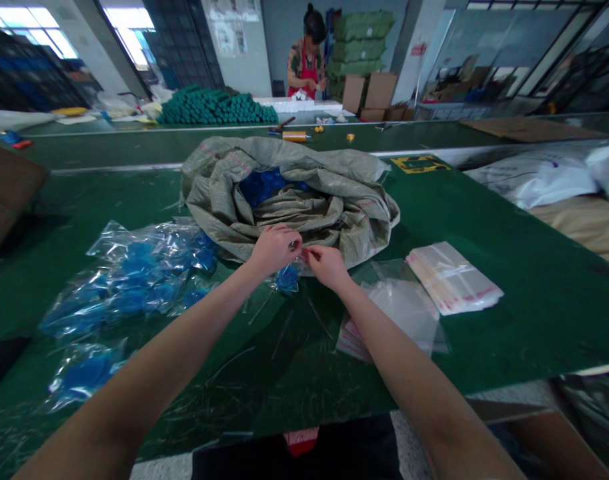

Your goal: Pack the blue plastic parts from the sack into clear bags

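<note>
My left hand [277,248] and my right hand [325,264] meet in front of a grey-green woven sack [361,200]. Both pinch the top of a small clear bag with a blue item [287,279] inside, which hangs just below them. Blue pieces [264,187] show in the sack's opening. To the left lie several filled clear bags [134,280] with blue contents, one bag [87,373] nearer the front edge. On the right are loose flat clear bags [399,307] and a tied stack of bags [451,277].
A green table [534,313] carries everything. Brown cardboard [9,193] stands at the left edge. Behind is a long bench with teal rolls [217,107] and an orange tape roll [295,136]. A person [307,60] works beyond it. White sacks [539,173] lie right.
</note>
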A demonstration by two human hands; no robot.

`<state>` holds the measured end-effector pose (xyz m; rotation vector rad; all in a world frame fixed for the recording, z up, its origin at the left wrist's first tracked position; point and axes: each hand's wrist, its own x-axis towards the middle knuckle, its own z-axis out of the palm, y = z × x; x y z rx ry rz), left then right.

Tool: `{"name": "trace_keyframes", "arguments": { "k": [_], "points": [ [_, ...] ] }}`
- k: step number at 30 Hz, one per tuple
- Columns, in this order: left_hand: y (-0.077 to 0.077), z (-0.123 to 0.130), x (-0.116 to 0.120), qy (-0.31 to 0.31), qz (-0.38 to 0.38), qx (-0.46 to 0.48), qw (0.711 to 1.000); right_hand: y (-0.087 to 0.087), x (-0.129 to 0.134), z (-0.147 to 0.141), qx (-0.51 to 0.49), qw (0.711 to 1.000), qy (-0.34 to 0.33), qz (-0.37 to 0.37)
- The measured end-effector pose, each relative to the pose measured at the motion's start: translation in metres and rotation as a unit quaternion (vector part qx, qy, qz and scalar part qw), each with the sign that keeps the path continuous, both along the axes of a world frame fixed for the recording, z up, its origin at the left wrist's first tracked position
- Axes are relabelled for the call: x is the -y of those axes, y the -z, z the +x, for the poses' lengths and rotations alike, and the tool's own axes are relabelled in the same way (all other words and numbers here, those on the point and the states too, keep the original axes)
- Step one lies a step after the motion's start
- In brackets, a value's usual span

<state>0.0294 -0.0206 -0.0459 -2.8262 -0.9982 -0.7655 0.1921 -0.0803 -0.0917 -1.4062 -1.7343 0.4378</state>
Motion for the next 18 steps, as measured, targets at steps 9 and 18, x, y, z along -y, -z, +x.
{"name": "trace_keyframes", "arguments": {
  "k": [9,18],
  "points": [
    [0.004,-0.037,-0.029,-0.166,-0.311,0.621,0.7,0.013,-0.004,-0.002,-0.191,0.977,0.046,-0.077],
    [0.019,-0.14,-0.002,-0.334,-0.338,0.421,0.772,0.013,-0.008,-0.005,-0.355,0.921,0.016,-0.163]
  ]
}}
